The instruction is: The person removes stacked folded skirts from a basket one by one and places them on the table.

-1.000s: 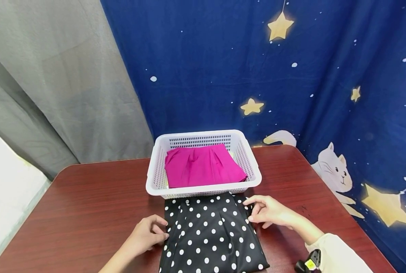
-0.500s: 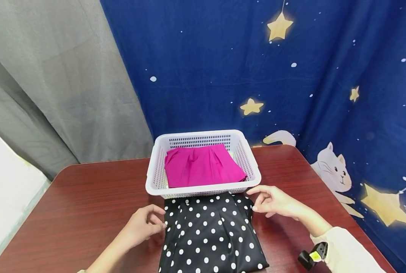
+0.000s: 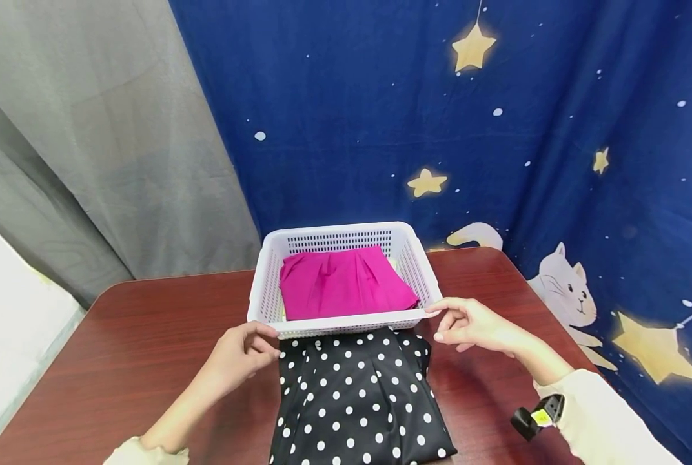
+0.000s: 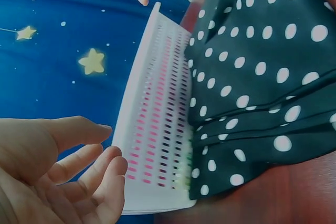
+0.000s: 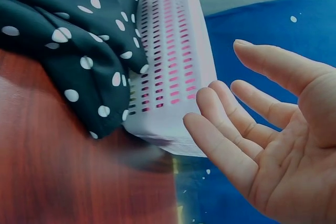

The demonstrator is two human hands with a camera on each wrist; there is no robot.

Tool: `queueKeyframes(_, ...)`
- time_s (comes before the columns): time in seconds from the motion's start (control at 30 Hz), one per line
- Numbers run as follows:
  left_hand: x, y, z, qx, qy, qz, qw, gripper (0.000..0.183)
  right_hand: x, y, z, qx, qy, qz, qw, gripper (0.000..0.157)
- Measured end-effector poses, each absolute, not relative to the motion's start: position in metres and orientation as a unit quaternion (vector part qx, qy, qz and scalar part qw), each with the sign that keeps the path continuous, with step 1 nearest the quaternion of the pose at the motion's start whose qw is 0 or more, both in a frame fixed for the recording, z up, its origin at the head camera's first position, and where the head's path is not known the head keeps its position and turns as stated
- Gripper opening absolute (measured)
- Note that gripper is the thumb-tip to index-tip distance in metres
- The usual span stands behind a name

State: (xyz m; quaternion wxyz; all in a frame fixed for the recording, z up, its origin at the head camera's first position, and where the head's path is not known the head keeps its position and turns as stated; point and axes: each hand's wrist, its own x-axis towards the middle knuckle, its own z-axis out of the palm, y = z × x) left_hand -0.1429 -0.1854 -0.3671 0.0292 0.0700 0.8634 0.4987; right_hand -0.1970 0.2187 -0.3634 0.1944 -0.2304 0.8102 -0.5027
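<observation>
A black cloth garment with white polka dots (image 3: 357, 394) lies folded at the front of the table, its far edge against a white plastic basket (image 3: 346, 323). Inside the basket rests a folded magenta cloth garment (image 3: 346, 284). My left hand (image 3: 241, 355) is at the basket's near left corner with loosely bent fingers. At the near right corner, my right hand (image 3: 474, 326) has its index fingertip by the rim. Both wrist views show the left hand (image 4: 63, 171) and right hand (image 5: 273, 129) holding nothing; whether fingertips touch the basket I cannot tell.
The basket stands on a reddish-brown wooden table (image 3: 166, 342), near its far edge. Behind hang a blue star-patterned curtain (image 3: 346, 129) and a grey curtain (image 3: 119, 161). A black device with a yellow label (image 3: 540, 416) is at my right wrist.
Both hands have moved away from the sides of the polka-dot garment, forward to the near corners of the basket. The garment and the basket have stayed in place.
</observation>
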Motion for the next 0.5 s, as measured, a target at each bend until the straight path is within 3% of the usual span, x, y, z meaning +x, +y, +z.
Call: queueKeyframes(0.5,-0.167,-0.190,-0.341,0.073,0.878,0.473,0.023,0.031,-0.219,0.208,-0.343,-0.241,0.832,-0.475,0.156,0.051)
